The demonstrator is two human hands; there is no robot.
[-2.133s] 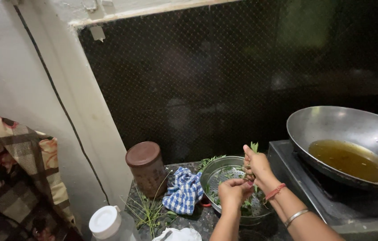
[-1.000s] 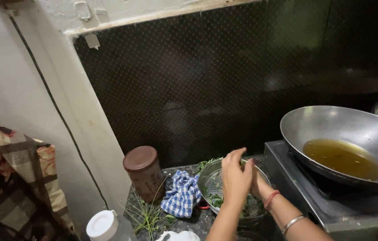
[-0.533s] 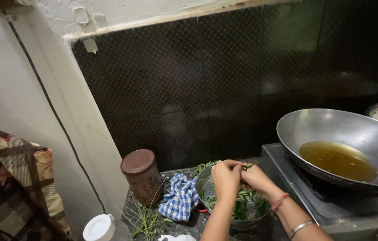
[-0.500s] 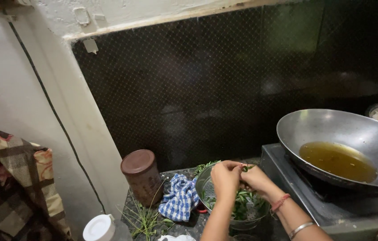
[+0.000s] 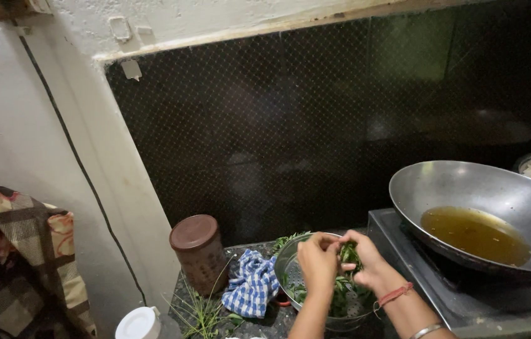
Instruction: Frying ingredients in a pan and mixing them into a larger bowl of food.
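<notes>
Both my hands meet right over the perforated steel colander (image 5: 290, 263), left hand (image 5: 317, 258) and right hand (image 5: 366, 263) pinched onto one green leafy sprig (image 5: 348, 253) so loose bits drop onto the greens (image 5: 340, 298) below, beside the oil-filled wok (image 5: 466, 194).

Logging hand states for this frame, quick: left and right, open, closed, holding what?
Left hand: fingers pinched shut on the green leafy sprig over the metal colander.
Right hand: closed on the same sprig.
</notes>
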